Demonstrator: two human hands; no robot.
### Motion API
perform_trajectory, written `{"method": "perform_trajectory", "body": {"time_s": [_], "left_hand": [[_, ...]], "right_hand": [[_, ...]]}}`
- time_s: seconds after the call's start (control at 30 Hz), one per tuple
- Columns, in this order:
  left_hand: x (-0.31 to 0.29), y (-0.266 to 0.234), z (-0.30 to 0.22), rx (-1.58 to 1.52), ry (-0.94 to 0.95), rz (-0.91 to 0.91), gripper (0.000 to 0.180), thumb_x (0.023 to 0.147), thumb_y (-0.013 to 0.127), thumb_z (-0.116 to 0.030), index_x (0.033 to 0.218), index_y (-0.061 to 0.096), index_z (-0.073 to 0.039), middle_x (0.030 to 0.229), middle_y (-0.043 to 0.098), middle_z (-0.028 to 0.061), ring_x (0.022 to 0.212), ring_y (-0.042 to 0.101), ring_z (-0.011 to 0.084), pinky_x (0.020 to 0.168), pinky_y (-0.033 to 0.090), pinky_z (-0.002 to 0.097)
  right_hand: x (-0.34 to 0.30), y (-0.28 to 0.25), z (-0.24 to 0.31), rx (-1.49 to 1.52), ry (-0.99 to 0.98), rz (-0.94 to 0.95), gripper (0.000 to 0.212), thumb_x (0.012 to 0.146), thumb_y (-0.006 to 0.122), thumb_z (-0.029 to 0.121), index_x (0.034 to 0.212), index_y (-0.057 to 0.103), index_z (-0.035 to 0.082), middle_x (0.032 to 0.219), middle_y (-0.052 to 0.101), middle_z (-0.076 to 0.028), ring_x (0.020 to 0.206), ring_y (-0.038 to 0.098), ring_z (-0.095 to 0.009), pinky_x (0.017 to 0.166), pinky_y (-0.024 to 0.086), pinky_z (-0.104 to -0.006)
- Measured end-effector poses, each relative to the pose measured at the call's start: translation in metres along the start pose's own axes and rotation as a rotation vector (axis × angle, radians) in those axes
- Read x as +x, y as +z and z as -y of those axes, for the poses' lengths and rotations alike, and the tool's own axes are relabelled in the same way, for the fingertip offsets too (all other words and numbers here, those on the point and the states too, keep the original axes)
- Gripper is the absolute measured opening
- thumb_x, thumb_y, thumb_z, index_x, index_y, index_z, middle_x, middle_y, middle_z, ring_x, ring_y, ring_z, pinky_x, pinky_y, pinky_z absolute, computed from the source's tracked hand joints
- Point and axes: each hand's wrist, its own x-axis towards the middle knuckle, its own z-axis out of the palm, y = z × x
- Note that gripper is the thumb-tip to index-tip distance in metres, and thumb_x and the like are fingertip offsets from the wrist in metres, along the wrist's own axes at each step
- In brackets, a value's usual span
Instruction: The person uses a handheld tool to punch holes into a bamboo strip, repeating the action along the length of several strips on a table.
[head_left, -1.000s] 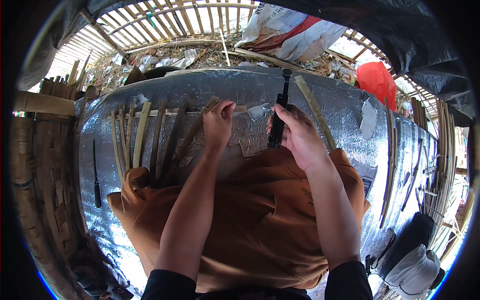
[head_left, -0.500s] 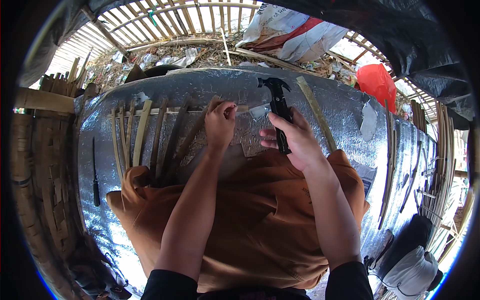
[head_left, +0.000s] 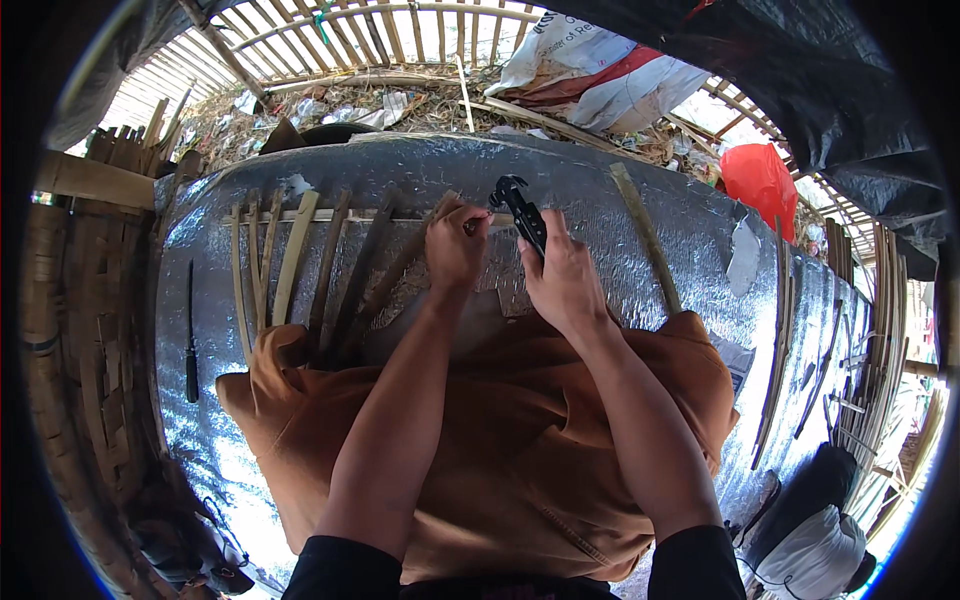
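My right hand (head_left: 566, 278) grips a black claw hammer (head_left: 522, 214) by its handle, and the hammer's head is up close to my left fingertips. My left hand (head_left: 457, 248) is closed in a pinch at the upper end of a brown bamboo slat (head_left: 398, 278). Whatever those fingers hold is too small to make out. Several more slats, among them a pale one (head_left: 296, 255), lie side by side over a thin crosswise strip (head_left: 372, 217). A brown cloth (head_left: 520, 440) covers my lap and hides the slats' lower ends.
Under the slats is a silvery foil-faced surface (head_left: 540, 155). A thin dark-handled blade (head_left: 191, 350) lies at its left. One bamboo strip (head_left: 645, 235) lies right of my hands, with more strips (head_left: 783, 345) farther right. A red plastic bag (head_left: 758, 185) stands behind.
The hammer has swung left and tilted, its head now nearer my left fingers. My right fingers have closed round the handle. My left hand has shifted slightly right in view.
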Motion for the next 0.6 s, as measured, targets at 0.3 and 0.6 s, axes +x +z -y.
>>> {"method": "perform_trajectory", "body": {"time_s": [0.3,0.6], "left_hand": [[0.001,0.0,0.003,-0.024,-0.034,0.009,0.009,0.079,0.08,-0.004,0.086,0.076,0.0,0.087,0.071,0.0115,0.075,0.071,0.0265,0.069,0.055,0.0366],[0.001,-0.001,0.001,-0.047,-0.046,0.026,0.009,0.078,0.08,-0.006,0.085,0.076,-0.001,0.087,0.071,0.0135,0.083,0.07,0.0325,0.076,0.054,0.0401]], "right_hand": [[-0.008,0.012,-0.003,-0.277,-0.056,-0.002,0.044,0.1,0.06,0.024,0.137,0.044,0.004,0.085,0.07,-0.026,0.073,0.07,-0.046,0.065,0.057,-0.0555],[-0.015,0.022,-0.009,-0.359,-0.122,-0.016,0.045,0.101,0.06,0.023,0.137,0.044,0.002,0.083,0.07,-0.022,0.069,0.07,-0.043,0.06,0.058,-0.0512]]}}
